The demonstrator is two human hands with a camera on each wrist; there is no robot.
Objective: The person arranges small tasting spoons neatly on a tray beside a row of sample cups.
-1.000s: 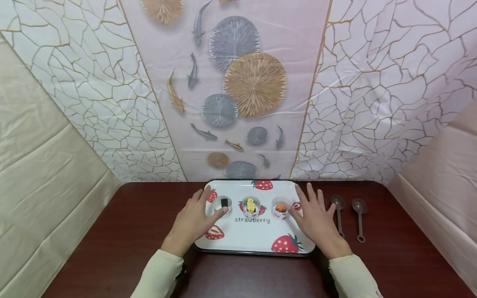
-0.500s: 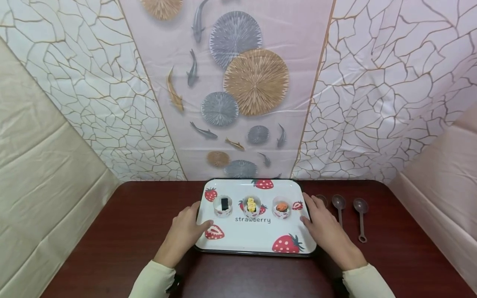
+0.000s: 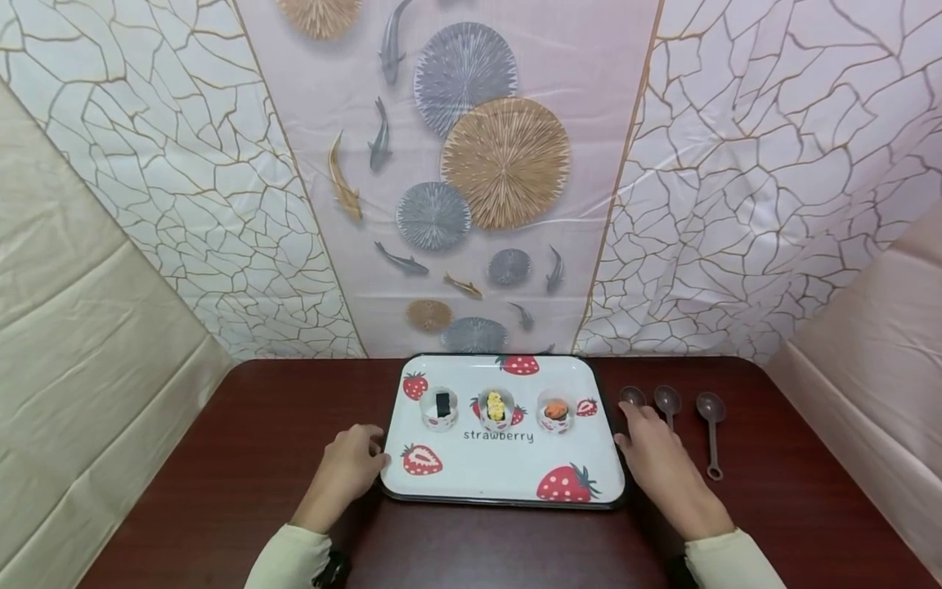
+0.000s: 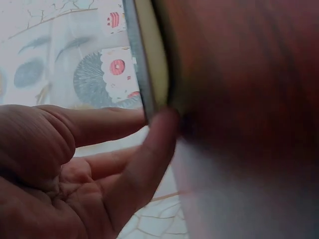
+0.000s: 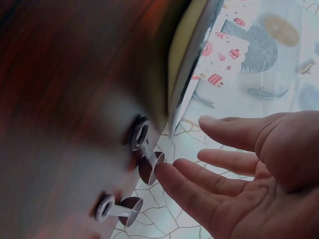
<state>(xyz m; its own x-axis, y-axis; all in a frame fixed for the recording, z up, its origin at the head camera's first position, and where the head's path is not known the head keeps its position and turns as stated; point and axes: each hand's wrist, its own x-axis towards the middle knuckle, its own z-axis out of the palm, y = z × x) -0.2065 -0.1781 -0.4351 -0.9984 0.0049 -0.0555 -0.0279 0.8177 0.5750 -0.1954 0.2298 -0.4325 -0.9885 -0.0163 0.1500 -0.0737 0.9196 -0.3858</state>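
A white strawberry-print tray lies on the table. It bears three small paper cups: a left cup with a black-wrapped white sushi piece, a middle cup with a yellow-topped piece, and a right cup with an orange-topped piece. My left hand pinches the tray's left rim, thumb above and a finger at the underside in the left wrist view. My right hand is beside the right rim, fingers loosely extended; the right wrist view shows its thumb apart from the tray.
Right of the tray lie three brown spoons: a left spoon partly behind my right hand, a middle spoon, and a right spoon. A patterned cloth backdrop rises behind the dark red table.
Both hands have drawn back from over the tray, outward to its left and right sides. The left fingers now take the rim. The tray and cups look nearly unmoved.
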